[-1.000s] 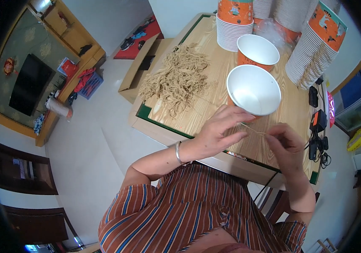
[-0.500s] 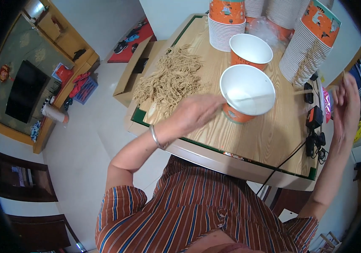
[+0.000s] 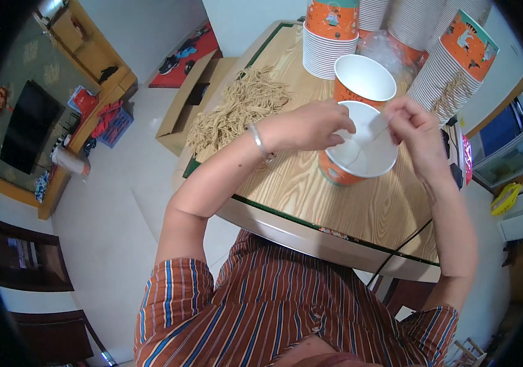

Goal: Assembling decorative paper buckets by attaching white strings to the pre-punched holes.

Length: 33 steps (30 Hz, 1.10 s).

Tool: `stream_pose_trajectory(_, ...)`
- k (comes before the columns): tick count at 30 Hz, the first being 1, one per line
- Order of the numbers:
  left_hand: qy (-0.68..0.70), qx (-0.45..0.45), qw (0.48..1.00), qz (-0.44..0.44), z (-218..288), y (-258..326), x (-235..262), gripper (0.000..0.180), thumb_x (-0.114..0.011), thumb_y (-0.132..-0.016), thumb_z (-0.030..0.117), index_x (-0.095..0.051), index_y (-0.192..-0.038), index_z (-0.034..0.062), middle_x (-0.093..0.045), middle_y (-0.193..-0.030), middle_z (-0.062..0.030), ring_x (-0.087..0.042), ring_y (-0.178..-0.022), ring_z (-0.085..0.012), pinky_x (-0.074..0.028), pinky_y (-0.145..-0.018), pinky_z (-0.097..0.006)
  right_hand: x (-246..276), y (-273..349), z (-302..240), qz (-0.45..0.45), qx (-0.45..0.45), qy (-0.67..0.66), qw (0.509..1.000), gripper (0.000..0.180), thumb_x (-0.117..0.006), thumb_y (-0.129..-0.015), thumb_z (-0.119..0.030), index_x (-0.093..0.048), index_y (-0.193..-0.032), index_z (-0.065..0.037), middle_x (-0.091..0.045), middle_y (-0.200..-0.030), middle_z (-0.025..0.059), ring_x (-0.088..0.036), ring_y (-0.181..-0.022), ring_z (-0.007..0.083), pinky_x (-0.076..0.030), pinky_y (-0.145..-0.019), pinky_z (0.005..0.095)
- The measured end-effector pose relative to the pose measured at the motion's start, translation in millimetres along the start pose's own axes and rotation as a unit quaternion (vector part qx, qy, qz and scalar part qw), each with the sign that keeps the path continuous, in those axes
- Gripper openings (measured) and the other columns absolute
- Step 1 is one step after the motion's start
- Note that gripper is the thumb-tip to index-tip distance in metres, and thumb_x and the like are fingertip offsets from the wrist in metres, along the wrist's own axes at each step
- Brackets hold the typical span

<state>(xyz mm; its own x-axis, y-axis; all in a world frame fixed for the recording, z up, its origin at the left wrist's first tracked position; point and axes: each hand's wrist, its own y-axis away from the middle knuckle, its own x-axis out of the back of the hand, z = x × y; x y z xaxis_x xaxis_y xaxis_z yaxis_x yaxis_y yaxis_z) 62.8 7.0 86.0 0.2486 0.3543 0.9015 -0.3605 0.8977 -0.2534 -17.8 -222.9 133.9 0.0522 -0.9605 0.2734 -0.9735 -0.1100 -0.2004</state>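
My left hand [image 3: 319, 126] hangs over the left rim of a white-lined orange paper tub [image 3: 368, 168], its fingers curved and slightly apart. Over the tub's right side my right hand [image 3: 413, 127] pinches a thin tan string, which hangs slack into the tub in a faint curve. Whether the string still touches my left fingertips is hard to see. A second tub of the same kind [image 3: 365, 78] stands just behind. Left of my left hand lies a loose heap of tan strings [image 3: 243, 107].
Tall stacks of orange-and-white paper tubs [image 3: 330, 46] stand along the back. Another stack [image 3: 448, 79] leans at the right, with strings draped on it. A crumpled clear plastic bag [image 3: 383, 49] lies between them. A cardboard box [image 3: 182, 107] stands beyond the left edge; a black cable [image 3: 402, 248] crosses the front.
My right hand has come in from the far right to the tub, and my left hand has moved slightly right and up. The string, stretched across the tub before, now hangs slack.
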Motion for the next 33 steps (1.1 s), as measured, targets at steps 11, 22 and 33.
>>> stream_pose_trajectory(11,0.339,0.254,0.839,0.341,10,74,-75,0.012,-0.064,-0.093,0.008,-0.068,-0.102,0.0022,-0.063,-0.091,-0.0016,-0.058,-0.08,-0.0079,-0.049,-0.072,-0.024,-22,-33,47,-0.274,-0.121,0.099,0.949,0.005,-0.065,-0.091,-0.009,-0.065,-0.088,-0.005,-0.055,-0.071,-0.0052,-0.047,-0.061,0.0021,-0.038,-0.054,0.0206)
stream_pose_trajectory(22,0.386,0.3,0.804,0.337,26,53,-70,0.027,-0.056,-0.102,0.021,-0.057,-0.118,-0.0003,-0.062,-0.104,-0.0051,-0.062,-0.095,-0.0116,-0.053,-0.081,-0.026,-27,-32,64,-0.278,-0.149,-0.039,0.948,0.008,-0.065,-0.09,-0.011,-0.066,-0.088,-0.003,-0.056,-0.069,-0.0044,-0.047,-0.058,0.0021,-0.035,-0.051,0.0188)
stream_pose_trajectory(33,0.385,0.351,0.838,0.161,16,22,-42,0.031,-0.062,-0.096,0.016,-0.06,-0.122,-0.0002,-0.062,-0.096,0.0002,-0.059,-0.086,-0.0075,-0.05,-0.076,-0.025,-20,-20,57,-0.274,-0.183,0.021,0.944,0.011,-0.067,-0.086,-0.016,-0.067,-0.089,-0.005,-0.057,-0.073,-0.0021,-0.048,-0.057,0.0054,-0.037,-0.051,0.0224)
